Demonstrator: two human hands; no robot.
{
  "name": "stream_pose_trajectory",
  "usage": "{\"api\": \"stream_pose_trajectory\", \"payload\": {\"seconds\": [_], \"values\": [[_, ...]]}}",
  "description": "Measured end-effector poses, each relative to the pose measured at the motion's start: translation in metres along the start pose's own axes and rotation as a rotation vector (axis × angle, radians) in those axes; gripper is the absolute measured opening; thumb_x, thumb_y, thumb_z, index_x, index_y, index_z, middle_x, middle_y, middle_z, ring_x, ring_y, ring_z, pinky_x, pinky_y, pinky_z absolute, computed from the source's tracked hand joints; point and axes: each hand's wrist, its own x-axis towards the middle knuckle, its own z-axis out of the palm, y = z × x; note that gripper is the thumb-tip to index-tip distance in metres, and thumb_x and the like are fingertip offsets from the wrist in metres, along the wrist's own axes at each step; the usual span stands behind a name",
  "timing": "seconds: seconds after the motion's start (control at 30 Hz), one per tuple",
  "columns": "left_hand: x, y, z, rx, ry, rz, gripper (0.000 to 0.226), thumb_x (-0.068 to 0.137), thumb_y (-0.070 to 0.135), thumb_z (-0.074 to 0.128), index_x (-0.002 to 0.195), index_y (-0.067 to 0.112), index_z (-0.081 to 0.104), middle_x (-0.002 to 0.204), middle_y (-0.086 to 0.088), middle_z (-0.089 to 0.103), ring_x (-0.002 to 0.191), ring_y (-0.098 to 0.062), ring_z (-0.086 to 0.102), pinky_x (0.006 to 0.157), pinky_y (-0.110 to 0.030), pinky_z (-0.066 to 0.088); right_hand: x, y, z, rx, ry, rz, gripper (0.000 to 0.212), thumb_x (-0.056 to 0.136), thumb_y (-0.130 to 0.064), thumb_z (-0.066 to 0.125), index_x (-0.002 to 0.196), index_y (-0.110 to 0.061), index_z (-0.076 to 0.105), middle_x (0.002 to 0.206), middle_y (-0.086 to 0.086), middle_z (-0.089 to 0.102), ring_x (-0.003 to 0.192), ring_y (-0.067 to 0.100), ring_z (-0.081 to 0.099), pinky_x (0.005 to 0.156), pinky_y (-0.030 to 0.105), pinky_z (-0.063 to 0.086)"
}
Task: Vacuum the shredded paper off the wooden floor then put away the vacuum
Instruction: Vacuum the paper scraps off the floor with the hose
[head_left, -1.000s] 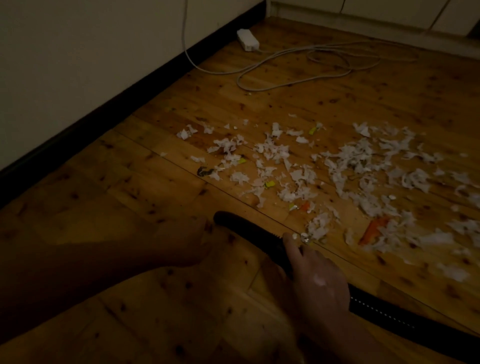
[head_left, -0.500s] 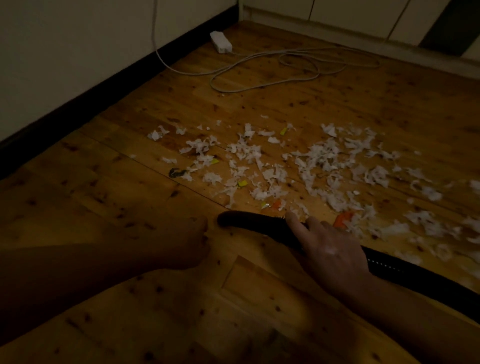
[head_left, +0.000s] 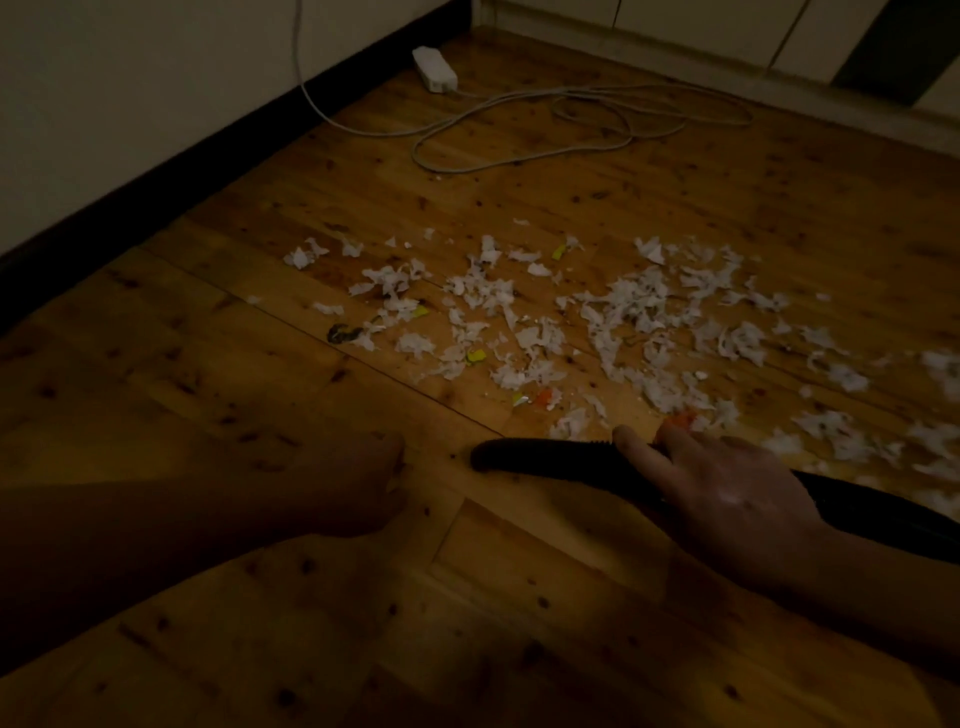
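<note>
Shredded white paper (head_left: 613, 322), with a few yellow and orange bits, lies scattered across the wooden floor (head_left: 675, 197) in the middle and right of the view. A black vacuum nozzle (head_left: 545, 460) lies low over the floor at the near edge of the scraps, its tip pointing left, and its black hose (head_left: 883, 512) runs off to the right. My right hand (head_left: 722, 493) is shut on the nozzle from above. My left hand (head_left: 353, 483) rests in shadow on the floor just left of the nozzle tip, fingers curled, holding nothing.
A white power strip (head_left: 435, 68) and its looping white cable (head_left: 582, 124) lie on the floor at the back. A wall with a black skirting board (head_left: 156, 192) runs along the left. Pale cabinet fronts (head_left: 701, 31) close the far side.
The nozzle has swung from pointing up-left to pointing straight left and has slid along the near edge of the paper. The view has shifted right. My left hand has stayed put.
</note>
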Motion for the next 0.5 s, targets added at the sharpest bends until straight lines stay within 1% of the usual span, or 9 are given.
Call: {"api": "stream_pose_trajectory", "payload": {"seconds": [0.07,0.17,0.23,0.27,0.3,0.33,0.4,0.43,0.5], "values": [[0.003,0.004,0.002,0.015,0.005,0.017,0.044,0.094,0.049,0.048,0.126,0.019,0.044,0.119,-0.001,0.054,0.1,-0.019,0.057,0.086,-0.039,0.052,-0.009,0.003,-0.007,-0.019,-0.006,-0.041,0.066,0.068,-0.02,0.083,0.125,-0.012,0.051,0.067,0.009,0.052,0.045,0.016,0.033,0.038,0.027,0.026],[0.008,0.016,0.001,0.017,-0.009,0.063,0.047,0.094,0.05,0.048,0.131,0.021,0.041,0.13,0.0,0.05,0.109,-0.019,0.055,0.09,-0.036,0.048,-0.029,-0.002,-0.014,-0.028,-0.076,-0.076,0.084,0.057,-0.01,0.087,0.131,-0.01,0.047,0.067,0.013,0.054,0.044,0.023,0.044,0.036,0.034,0.035],[0.01,0.025,-0.001,0.001,-0.01,0.077,0.048,0.094,0.049,0.049,0.133,0.021,0.041,0.133,0.0,0.049,0.11,-0.019,0.055,0.088,-0.034,0.049,-0.044,-0.007,-0.012,-0.016,-0.108,-0.096,0.088,0.056,-0.02,0.09,0.132,-0.01,0.046,0.068,0.013,0.055,0.045,0.023,0.046,0.038,0.033,0.032],[0.011,0.028,-0.002,-0.005,-0.005,0.076,0.048,0.094,0.048,0.049,0.133,0.021,0.041,0.133,0.0,0.05,0.109,-0.018,0.055,0.087,-0.033,0.049,-0.05,-0.011,-0.01,-0.008,-0.119,-0.118,0.082,0.064,-0.03,0.087,0.132,-0.012,0.046,0.07,0.01,0.056,0.046,0.022,0.047,0.039,0.032,0.031],[0.012,0.032,-0.003,-0.005,0.004,0.079,0.047,0.095,0.048,0.049,0.132,0.021,0.042,0.132,0.0,0.051,0.108,-0.018,0.056,0.086,-0.032,0.049,-0.056,-0.015,-0.011,0.009,-0.133,-0.115,0.069,0.076,-0.041,0.076,0.133,-0.014,0.047,0.071,0.007,0.057,0.047,0.02,0.047,0.041,0.03,0.03],[0.012,0.035,-0.004,0.0,0.018,0.082,0.046,0.095,0.048,0.049,0.131,0.02,0.042,0.131,0.0,0.051,0.107,-0.018,0.056,0.086,-0.033,0.049,-0.061,-0.017,-0.01,0.05,-0.148,-0.091,0.057,0.086,-0.049,0.058,0.132,-0.017,0.048,0.072,0.004,0.057,0.048,0.017,0.048,0.042,0.028,0.027],[0.012,0.04,-0.005,0.009,0.026,0.082,0.045,0.095,0.047,0.049,0.131,0.02,0.042,0.132,0.0,0.051,0.11,-0.018,0.056,0.087,-0.033,0.049,-0.063,-0.024,-0.015,0.152,-0.218,-0.001,0.055,0.093,-0.059,0.032,0.13,-0.022,0.049,0.074,-0.003,0.059,0.047,0.012,0.048,0.044,0.023,0.022],[0.013,0.042,-0.005,0.01,0.017,0.078,0.046,0.095,0.047,0.049,0.132,0.02,0.042,0.133,0.0,0.051,0.111,-0.018,0.056,0.088,-0.033,0.049,-0.061,-0.028,-0.019,0.196,-0.282,0.046,0.056,0.095,-0.061,0.025,0.133,-0.025,0.044,0.079,-0.005,0.059,0.049,0.011,0.049,0.046,0.022,0.024],[0.014,0.043,-0.004,0.0,-0.006,0.071,0.046,0.096,0.046,0.049,0.133,0.02,0.041,0.132,0.0,0.051,0.109,-0.018,0.056,0.088,-0.033,0.05,-0.059,-0.036,-0.019,0.285,-0.383,0.096,0.057,0.094,-0.066,0.018,0.142,-0.034,0.021,0.104,-0.006,0.056,0.066,0.013,0.054,0.055,0.025,0.034]]}}
